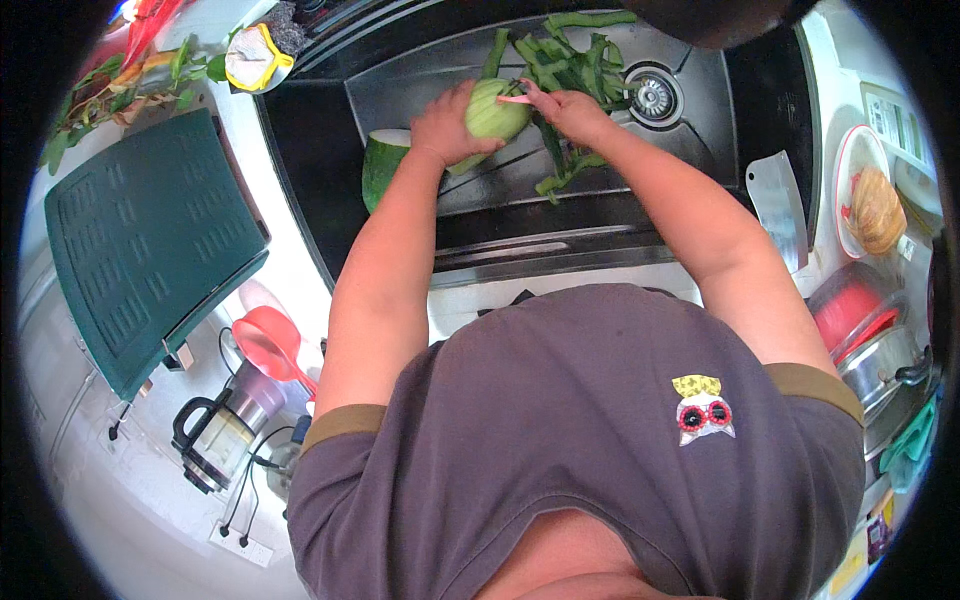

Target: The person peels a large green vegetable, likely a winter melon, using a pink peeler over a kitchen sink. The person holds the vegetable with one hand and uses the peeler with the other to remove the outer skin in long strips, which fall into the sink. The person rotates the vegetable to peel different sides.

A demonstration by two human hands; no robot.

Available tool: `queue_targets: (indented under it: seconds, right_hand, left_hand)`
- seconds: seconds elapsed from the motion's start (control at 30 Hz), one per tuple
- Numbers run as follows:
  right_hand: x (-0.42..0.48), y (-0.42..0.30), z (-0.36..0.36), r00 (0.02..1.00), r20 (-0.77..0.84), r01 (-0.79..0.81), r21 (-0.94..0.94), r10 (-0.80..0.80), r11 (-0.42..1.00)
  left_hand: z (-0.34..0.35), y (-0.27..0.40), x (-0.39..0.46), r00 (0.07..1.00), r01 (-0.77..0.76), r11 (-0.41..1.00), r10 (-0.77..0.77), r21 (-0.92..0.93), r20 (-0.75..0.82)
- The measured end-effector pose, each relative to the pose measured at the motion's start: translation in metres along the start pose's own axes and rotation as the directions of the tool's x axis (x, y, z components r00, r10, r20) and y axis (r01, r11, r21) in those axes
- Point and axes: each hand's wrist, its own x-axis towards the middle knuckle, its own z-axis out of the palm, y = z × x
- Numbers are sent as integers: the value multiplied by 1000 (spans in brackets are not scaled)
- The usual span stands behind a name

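My left hand (450, 127) grips a pale green, peeled piece of winter melon or similar gourd (496, 118) over the dark sink (495, 180). In my right hand (574, 112) is a pink-handled peeler (517, 97), its head against the gourd's upper right side. Long green peels (577, 64) lie heaped in the basin beyond my right hand, and more strips (574, 169) hang nearer to me. Left of my left wrist stands another gourd piece (382, 169), its dark green skin on and its cut face pale.
A metal drain strainer (655, 96) sits at the basin's right. The cleaver (778, 206) lies on the sink's right edge. A green ridged appliance or rack cover (157, 240) stands at left, near a red ladle (268, 341) and a glass jug (217, 442). Pots (877, 367) stand at right.
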Motion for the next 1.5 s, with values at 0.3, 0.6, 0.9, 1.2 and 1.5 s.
queue_targets:
  seconds: [0.3,0.6,0.9,1.2,1.5]
  right_hand:
    - [-25,43,-42,936,216,-345,406,278,846]
    - [0,12,18,870,377,-488,749,318,448]
    - [-2,-3,35,906,279,-389,845,318,367]
    - [12,14,-8,995,-29,-82,222,91,972]
    - [34,-8,-38,987,72,155,-260,-141,953]
  left_hand:
    - [-7,-17,16,997,1,938,24,-346,70]
    - [16,-27,27,978,181,749,-68,-637,198]
    - [18,-23,27,962,209,821,-77,-531,260]
    - [1,33,6,957,274,957,-281,-94,-67]
    - [3,7,13,996,53,989,-63,-137,-66]
